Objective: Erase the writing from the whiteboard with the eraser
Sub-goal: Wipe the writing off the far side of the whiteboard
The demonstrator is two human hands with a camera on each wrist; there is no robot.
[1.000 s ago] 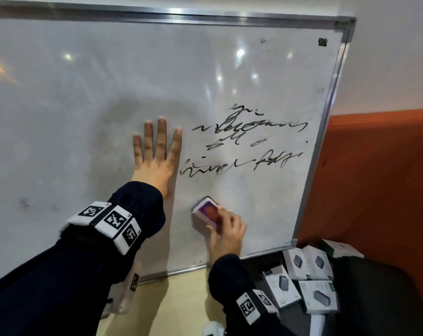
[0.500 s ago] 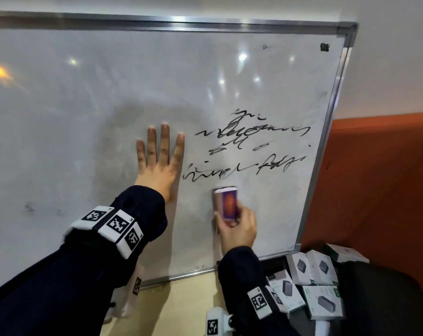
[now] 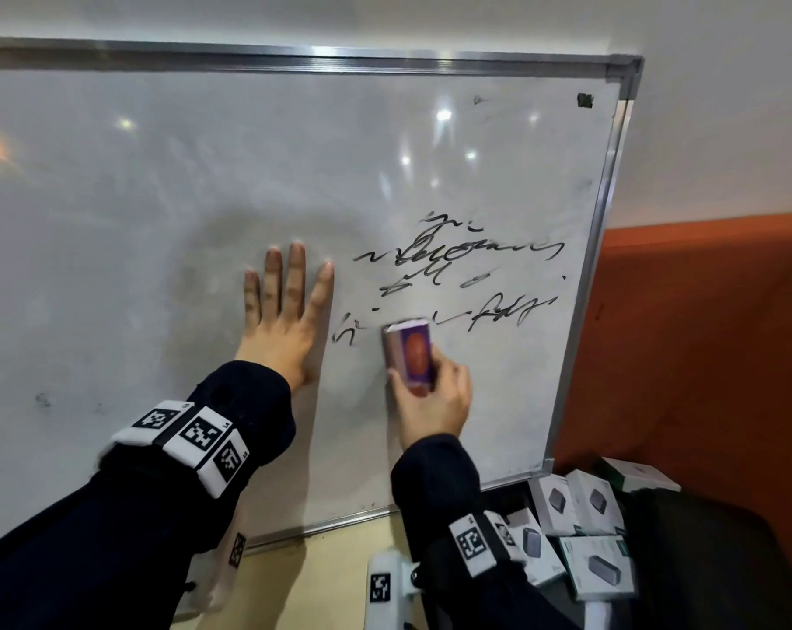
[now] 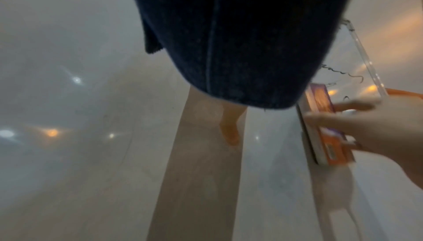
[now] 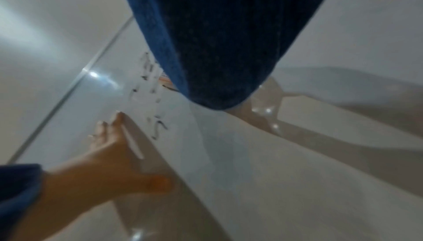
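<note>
A metal-framed whiteboard [image 3: 157, 197] leans against the wall. Black scribbled writing [image 3: 462, 259] fills its lower right part. My right hand [image 3: 430, 397] grips a purple and orange eraser [image 3: 410, 352] and presses it flat on the board, over the middle of the bottom line of writing. In the left wrist view the eraser [image 4: 320, 118] stands edge-on against the board under the right hand [image 4: 377, 131]. Just left of the writing, my left hand [image 3: 285, 320] lies flat on the board with its fingers straight; the right wrist view shows this left hand [image 5: 109, 150] the same way.
Several small white boxes [image 3: 580, 529] lie heaped on a dark surface below the board's lower right corner. An orange panel [image 3: 703, 334] stands to the right of the board. A tan surface [image 3: 321, 579] lies under the board's bottom edge.
My right hand has carried the eraser up and to the right, from below the writing onto the bottom line. Part of that line under the eraser is gone. The left hand has stayed put.
</note>
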